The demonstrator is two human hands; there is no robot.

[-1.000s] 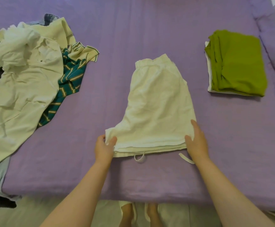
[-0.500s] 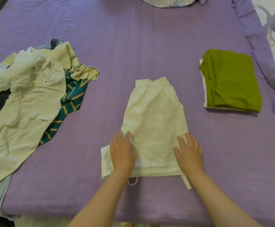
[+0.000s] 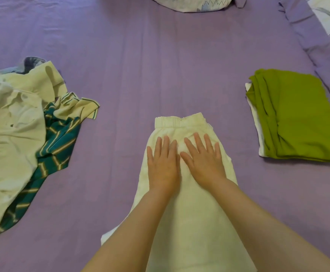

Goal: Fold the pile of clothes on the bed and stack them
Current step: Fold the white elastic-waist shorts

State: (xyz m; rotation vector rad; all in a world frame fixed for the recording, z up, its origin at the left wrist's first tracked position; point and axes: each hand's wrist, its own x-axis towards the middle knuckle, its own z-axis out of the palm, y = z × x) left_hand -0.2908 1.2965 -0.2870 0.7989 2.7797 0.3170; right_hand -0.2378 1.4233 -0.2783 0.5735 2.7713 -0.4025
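Both hands are flat on the cream shorts (image 3: 191, 213), which lie in the middle of the purple bed (image 3: 140, 65), elastic waistband pointing away from the person. The left hand (image 3: 163, 163) and right hand (image 3: 204, 160) press side by side just below that waistband, fingers straight and spread, gripping nothing. Left of the shorts sprawls the unfolded pile (image 3: 18, 138); right of them sits the folded green garment (image 3: 301, 118) atop something white.
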